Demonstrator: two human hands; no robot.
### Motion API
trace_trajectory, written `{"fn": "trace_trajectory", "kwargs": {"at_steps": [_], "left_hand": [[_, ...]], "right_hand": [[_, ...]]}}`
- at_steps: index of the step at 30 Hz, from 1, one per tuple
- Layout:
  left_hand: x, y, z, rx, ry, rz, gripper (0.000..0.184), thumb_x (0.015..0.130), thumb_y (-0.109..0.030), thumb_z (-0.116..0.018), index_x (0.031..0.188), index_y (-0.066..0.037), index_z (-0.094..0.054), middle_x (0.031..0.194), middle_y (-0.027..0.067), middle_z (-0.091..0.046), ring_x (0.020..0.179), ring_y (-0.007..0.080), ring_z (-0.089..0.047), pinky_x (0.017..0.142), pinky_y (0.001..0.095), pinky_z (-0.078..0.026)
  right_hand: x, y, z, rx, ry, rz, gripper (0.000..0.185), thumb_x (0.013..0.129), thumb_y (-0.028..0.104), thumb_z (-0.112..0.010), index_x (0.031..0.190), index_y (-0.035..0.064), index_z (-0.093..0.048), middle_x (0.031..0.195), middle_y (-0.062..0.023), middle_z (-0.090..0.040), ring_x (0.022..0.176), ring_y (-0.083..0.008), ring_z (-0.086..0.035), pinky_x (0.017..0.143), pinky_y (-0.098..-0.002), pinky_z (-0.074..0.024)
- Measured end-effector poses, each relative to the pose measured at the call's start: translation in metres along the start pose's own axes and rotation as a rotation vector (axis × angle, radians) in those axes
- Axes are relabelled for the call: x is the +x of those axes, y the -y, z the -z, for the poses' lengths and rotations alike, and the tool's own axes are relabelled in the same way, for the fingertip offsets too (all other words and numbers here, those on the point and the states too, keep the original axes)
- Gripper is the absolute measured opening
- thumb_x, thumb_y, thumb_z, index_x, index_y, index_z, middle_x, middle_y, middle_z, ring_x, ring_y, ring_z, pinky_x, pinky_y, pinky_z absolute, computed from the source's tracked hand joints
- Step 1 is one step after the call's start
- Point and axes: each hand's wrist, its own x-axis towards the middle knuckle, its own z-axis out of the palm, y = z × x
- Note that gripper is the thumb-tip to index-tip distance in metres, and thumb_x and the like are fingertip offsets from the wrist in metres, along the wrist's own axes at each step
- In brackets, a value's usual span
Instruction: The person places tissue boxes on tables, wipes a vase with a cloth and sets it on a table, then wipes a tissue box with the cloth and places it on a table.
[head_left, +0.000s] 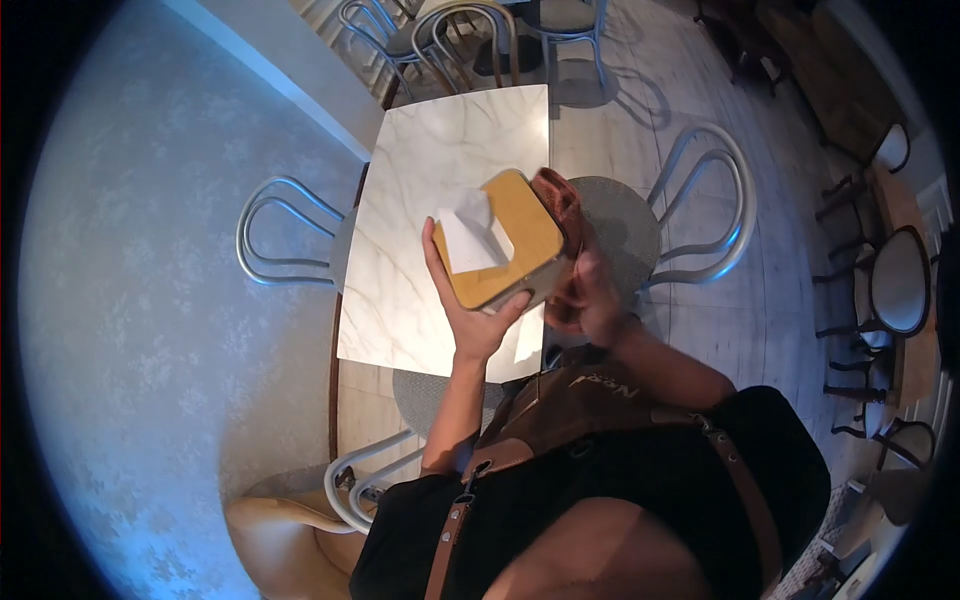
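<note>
A tissue box with a yellowish wooden lid and grey sides is held up above the marble-look table, tilted. White tissue sticks out of its opening. My left hand grips the box from the near left, with the thumb on its near side and the fingers along the left side. On the right, my right hand is closed on a reddish-brown cloth, which lies against the box's right side. Blur and the cloth hide part of that hand's fingers.
The white veined table stands below the box. Metal-framed chairs stand at its left, its right and near me. More chairs are at the far end. A patterned wall runs along the left, and dark wooden chairs line the far right.
</note>
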Motion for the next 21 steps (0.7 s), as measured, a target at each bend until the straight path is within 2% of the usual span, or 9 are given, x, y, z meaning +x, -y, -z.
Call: {"fn": "trace_trajectory", "kwargs": {"at_steps": [2,5,8,10,12,16,18,20,21], "left_hand": [[-0.011,-0.001,0.003,-0.015,0.078,0.143,0.137,0.055,-0.043,-0.093,0.154,-0.003,-0.007,0.149,0.0154,-0.027,0.137,0.0274,-0.035,0.112,0.0395,-0.032],[-0.007,-0.025,-0.004,-0.093,0.186,0.179,0.139,0.052,-0.043,-0.094,0.154,-0.003,-0.008,0.147,0.0152,-0.030,0.135,0.0285,-0.038,0.112,0.0391,-0.032],[-0.005,-0.038,-0.012,-0.200,0.246,0.137,0.143,0.048,-0.043,-0.095,0.153,0.000,-0.009,0.145,0.0152,-0.037,0.133,0.0291,-0.043,0.111,0.0380,-0.033],[-0.001,-0.034,-0.008,-0.222,0.380,0.074,0.146,0.045,-0.044,-0.096,0.153,0.002,-0.009,0.147,0.0159,-0.037,0.134,0.0282,-0.042,0.111,0.0370,-0.033],[0.008,-0.026,0.003,-0.204,0.391,0.065,0.142,0.045,-0.049,-0.096,0.151,0.006,-0.019,0.146,0.0176,-0.041,0.135,0.0257,-0.042,0.112,0.0368,-0.032],[0.013,-0.009,0.010,0.002,0.267,0.123,0.088,0.084,-0.049,-0.069,0.145,0.005,-0.035,0.140,0.0147,-0.049,0.131,0.0218,-0.045,0.109,0.0344,-0.034],[0.008,0.010,0.004,0.100,0.137,0.183,0.057,0.107,-0.041,-0.033,0.143,0.001,-0.040,0.136,0.0111,-0.054,0.125,0.0196,-0.050,0.105,0.0325,-0.038],[-0.007,0.020,0.004,-0.665,-0.109,0.652,0.057,0.100,-0.049,-0.048,0.135,-0.004,-0.048,0.119,0.0078,-0.060,0.112,0.0170,-0.057,0.098,0.0310,-0.044],[-0.009,0.015,0.005,-0.668,-0.114,0.651,0.057,0.100,-0.049,-0.048,0.135,-0.004,-0.048,0.119,0.0078,-0.060,0.112,0.0170,-0.057,0.098,0.0310,-0.044]], "right_hand": [[0.002,0.047,-0.016,-0.082,-0.311,-0.470,0.064,0.104,0.047,-0.032,0.153,0.0092,-0.019,0.146,-0.0101,-0.044,0.128,-0.0208,-0.049,0.107,-0.0376,-0.0379],[0.036,0.049,-0.013,-0.032,-0.368,-0.018,0.064,0.101,0.052,-0.037,0.149,0.0103,-0.033,0.131,-0.0061,-0.059,0.108,-0.0163,-0.062,0.089,-0.0334,-0.0512],[0.032,0.052,0.006,0.319,-0.253,-0.354,0.059,0.101,0.051,-0.039,0.143,0.0100,-0.044,0.126,-0.0073,-0.062,0.109,-0.0157,-0.062,0.092,-0.0329,-0.0502],[0.031,0.045,0.014,0.632,-0.398,-0.563,0.049,0.100,0.048,-0.044,0.124,0.0079,-0.058,0.103,-0.0069,-0.070,0.078,-0.0163,-0.069,0.071,-0.0308,-0.0565],[0.016,0.027,0.032,0.570,-0.215,-0.543,0.046,0.101,0.046,-0.043,0.119,0.0075,-0.061,0.106,-0.0085,-0.070,0.090,-0.0183,-0.069,0.085,-0.0345,-0.0551],[0.005,0.020,0.004,1.000,-0.179,-0.251,0.052,0.103,0.043,-0.039,0.136,0.0044,-0.050,0.129,-0.0116,-0.060,0.118,-0.0210,-0.059,0.102,-0.0335,-0.0456],[0.004,0.016,-0.014,0.504,-0.418,-0.135,0.057,0.104,0.041,-0.035,0.146,0.0029,-0.035,0.147,-0.0123,-0.043,0.135,-0.0210,-0.042,0.112,-0.0343,-0.0313],[0.004,0.004,-0.015,0.070,-0.377,-0.028,0.060,0.105,0.039,-0.031,0.152,0.0022,-0.022,0.157,-0.0123,-0.027,0.144,-0.0207,-0.026,0.118,-0.0349,-0.0190],[0.003,-0.003,-0.013,-0.188,-0.255,0.054,0.062,0.106,0.037,-0.029,0.155,0.0021,-0.014,0.161,-0.0121,-0.016,0.148,-0.0205,-0.016,0.119,-0.0353,-0.0114]]}}
